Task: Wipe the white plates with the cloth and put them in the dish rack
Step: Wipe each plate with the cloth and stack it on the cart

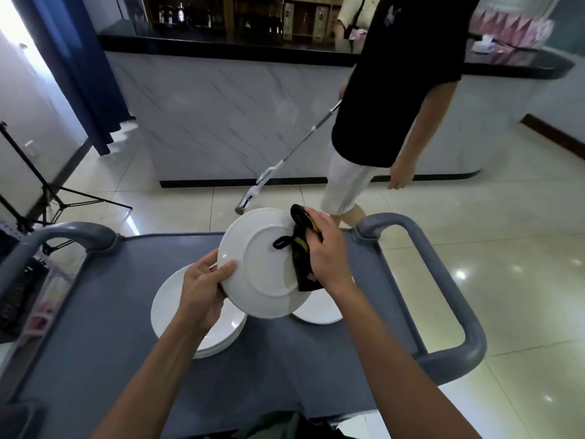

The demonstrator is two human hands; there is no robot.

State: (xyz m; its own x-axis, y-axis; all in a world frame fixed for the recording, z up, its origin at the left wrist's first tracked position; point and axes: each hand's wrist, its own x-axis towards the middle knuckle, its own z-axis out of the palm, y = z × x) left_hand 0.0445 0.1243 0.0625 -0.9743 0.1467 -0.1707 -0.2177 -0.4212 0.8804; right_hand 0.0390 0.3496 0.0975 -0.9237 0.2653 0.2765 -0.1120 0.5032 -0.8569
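You are mid-wipe: your left hand [202, 286] pinches the rim of the raised white plate [262, 264] at frame centre, underside facing you, while your right hand [323, 251] presses the dark cloth [300, 248] against its right side. Next, finish this face, then find the dish rack, which is not visible. More plates [177, 312] lie stacked on the desk [110, 343] below, partly hidden.

One plate [266, 264] held, one stack [177, 312], one lone plate [319, 312], one cloth [300, 248].
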